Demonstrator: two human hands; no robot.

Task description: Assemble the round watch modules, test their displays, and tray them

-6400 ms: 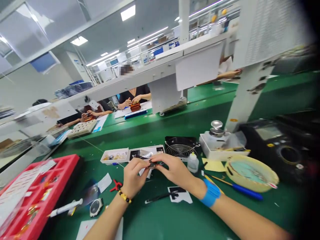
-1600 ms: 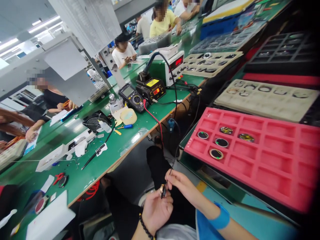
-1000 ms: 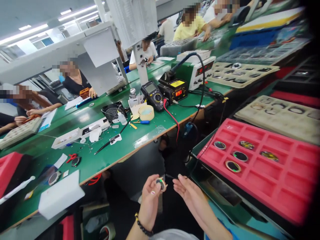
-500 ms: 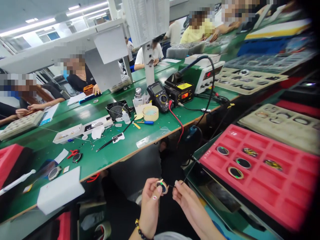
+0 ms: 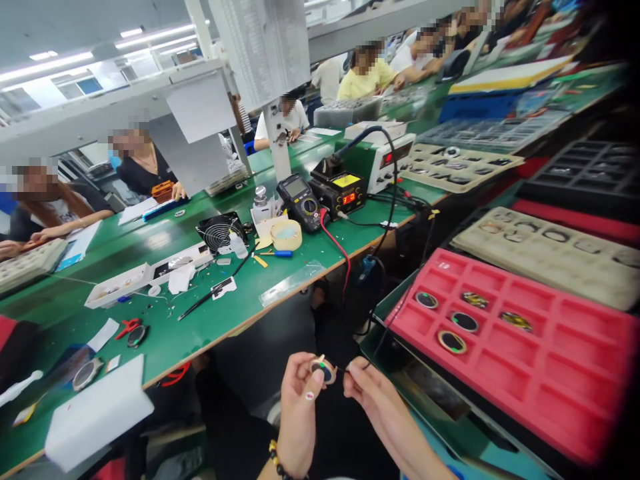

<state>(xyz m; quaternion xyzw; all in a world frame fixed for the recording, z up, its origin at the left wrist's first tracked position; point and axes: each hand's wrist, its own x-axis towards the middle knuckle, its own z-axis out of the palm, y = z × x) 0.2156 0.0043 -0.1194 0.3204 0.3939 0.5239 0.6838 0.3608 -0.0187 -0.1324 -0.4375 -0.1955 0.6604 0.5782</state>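
My left hand (image 5: 301, 393) is closed on a round watch case (image 5: 324, 371) with a gold-coloured rim, a dark face and a small green mark. The thumb of that hand carries a small white sticker with a red mark. Just to the right, my right hand (image 5: 367, 385) pinches a thin dark tool (image 5: 341, 369), its tip pointing at the watch's edge. Whether the tip touches the watch cannot be made out. Both hands are over my lap, in front of the green bench (image 5: 210, 333).
A red foam tray (image 5: 540, 300) with round watch parts lies at right, beside a beige tray (image 5: 590, 267). On the bench are a multimeter (image 5: 303, 203), a soldering station (image 5: 340, 190), a fan (image 5: 223, 232) and a white sheet (image 5: 100, 410). People sit across the bench.
The camera view has shifted, so the bench and trays appear further left. Both hands keep their hold, nearly unchanged in position.
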